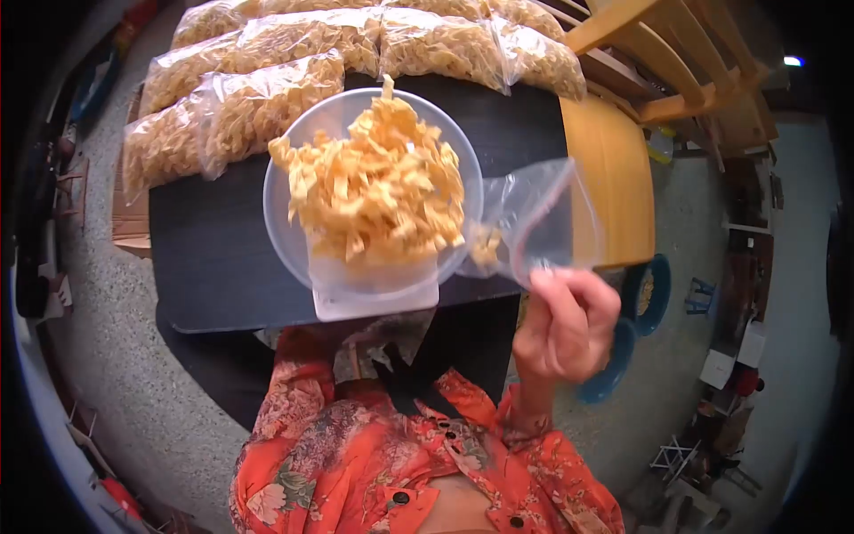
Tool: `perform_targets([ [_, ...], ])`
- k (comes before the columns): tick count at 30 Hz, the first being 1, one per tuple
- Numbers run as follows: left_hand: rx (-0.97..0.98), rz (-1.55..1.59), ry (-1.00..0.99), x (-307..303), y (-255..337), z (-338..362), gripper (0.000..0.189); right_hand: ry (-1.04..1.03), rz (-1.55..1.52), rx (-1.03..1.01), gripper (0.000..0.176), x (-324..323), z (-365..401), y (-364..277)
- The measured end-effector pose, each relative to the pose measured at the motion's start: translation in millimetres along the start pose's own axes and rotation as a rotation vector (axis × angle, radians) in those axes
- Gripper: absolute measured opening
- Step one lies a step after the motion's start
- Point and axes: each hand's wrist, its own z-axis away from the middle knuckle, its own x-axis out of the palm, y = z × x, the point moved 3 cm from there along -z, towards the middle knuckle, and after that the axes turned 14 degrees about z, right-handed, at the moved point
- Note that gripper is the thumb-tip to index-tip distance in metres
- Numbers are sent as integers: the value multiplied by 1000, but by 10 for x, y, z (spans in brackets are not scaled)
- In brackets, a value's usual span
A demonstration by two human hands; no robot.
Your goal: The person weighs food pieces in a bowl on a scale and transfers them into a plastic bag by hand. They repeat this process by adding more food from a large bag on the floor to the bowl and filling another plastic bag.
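Note:
My right hand [569, 325] pinches the edge of a clear plastic bag [556, 218] with a reddish strip along its opening. A few yellowish pieces show in the bag's far-left part, close to the bowl. To the left of this hand, a translucent plastic bowl [283, 222] is heaped with pale yellow dried strips [378, 182]. It rests on a white kitchen scale [378, 303] at the near edge of the dark table. Of my left arm only the red floral sleeve [298, 383] shows, and the hand is hidden at the table's edge.
Several filled clear bags of strips [276, 98] line the far side of the black tabletop [213, 267]. A wooden chair [685, 53] stands at far right, beside a light wood surface [614, 178]. Blue-green basins [654, 294] sit on the floor to the right.

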Motion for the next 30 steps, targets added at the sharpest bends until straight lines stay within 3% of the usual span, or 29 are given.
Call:
perform_targets([
  [3, -37, -17, -85, 251, 235, 157, 26, 61, -137, -3, 32, 87, 62, 98],
  [4, -49, -21, -110, -519, 927, 598, 26, 71, -185, -15, 32, 120, 80, 135],
  [5, -63, -24, -135, 300, 447, 264, 25, 101, -212, -26, 32, 168, 106, 172],
  [6, -79, -42, -137, 255, 572, 401, 25, 76, -205, -7, 32, 190, 126, 196],
  [8, 123, -103, 247, 27, 1008, 832, 26, 66, -194, -20, 31, 239, 141, 244],
  [10, 185, -215, 560, -253, 1320, 1221, 14, 89, -209, -24, 30, 264, 146, 284],
  [12, 163, 68, 743, -897, 1900, 1834, 15, 96, -216, -19, 30, 271, 139, 295],
  [14, 479, 197, 1113, -1367, 2275, 2296, 14, 142, -262, -27, 29, 263, 131, 291],
  [16, 480, 195, 1415, -1705, 2510, 2561, 15, 156, -277, -36, 29, 266, 145, 282],
  [19, 606, 335, 1539, -2033, 2567, 2457, 15, 104, -305, -30, 30, 273, 189, 222],
  [22, 658, 328, 1488, -2291, 2563, 2192, 17, 103, -300, -23, 28, 267, 247, 193],
  [23, 657, 327, 1485, -2341, 2544, 2110, 17, 104, -301, -20, 28, 261, 265, 187],
  [25, 450, 306, 1337, -2407, 2473, 1917, 21, 103, -295, 11, 26, 252, 290, 184],
  [28, 479, 212, 1263, -2474, 2413, 1805, 26, 119, -306, 46, 23, 233, 306, 189],
  [30, 507, 41, 1327, -2472, 2375, 1861, 27, 133, -319, 55, 22, 202, 316, 207],
])
